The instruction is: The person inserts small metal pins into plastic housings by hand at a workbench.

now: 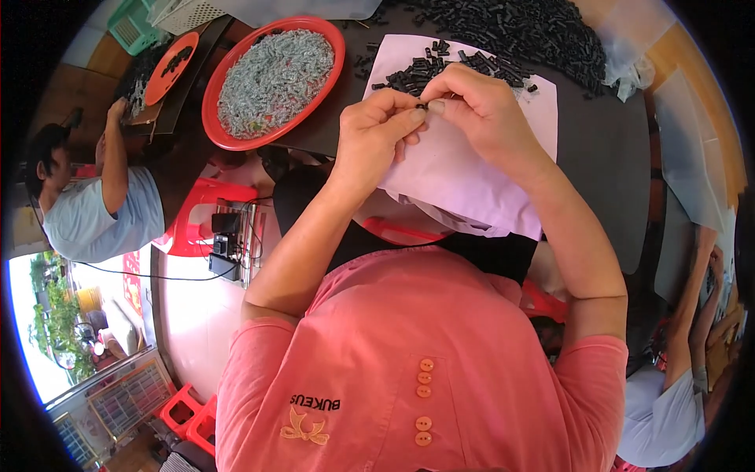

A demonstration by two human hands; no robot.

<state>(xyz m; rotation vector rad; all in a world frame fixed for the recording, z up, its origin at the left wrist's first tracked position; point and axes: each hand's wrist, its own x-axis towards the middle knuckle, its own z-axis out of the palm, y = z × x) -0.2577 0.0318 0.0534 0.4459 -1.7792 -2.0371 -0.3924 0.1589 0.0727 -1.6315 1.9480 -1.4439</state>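
My left hand (379, 132) and my right hand (478, 110) meet over a pale pink-lilac cloth (464, 169). Their thumbs and forefingers are pinched on a small dark piece (422, 107), mostly covered by the fingertips. Just beyond my hands, a loose pile of short black plastic pieces (415, 76) lies on the cloth's far part. A few tiny clear bits (530, 88) rest near the pile's right end. The exact kind of the held piece is too small to make out.
Left of my hands, a round red tray (340, 59) holds many small clear pieces. A large heap of black pieces (519, 35) covers the dark table's (605, 169) far side, beside a plastic bag (633, 75). Co-workers sit at left (106, 204) and right (661, 417).
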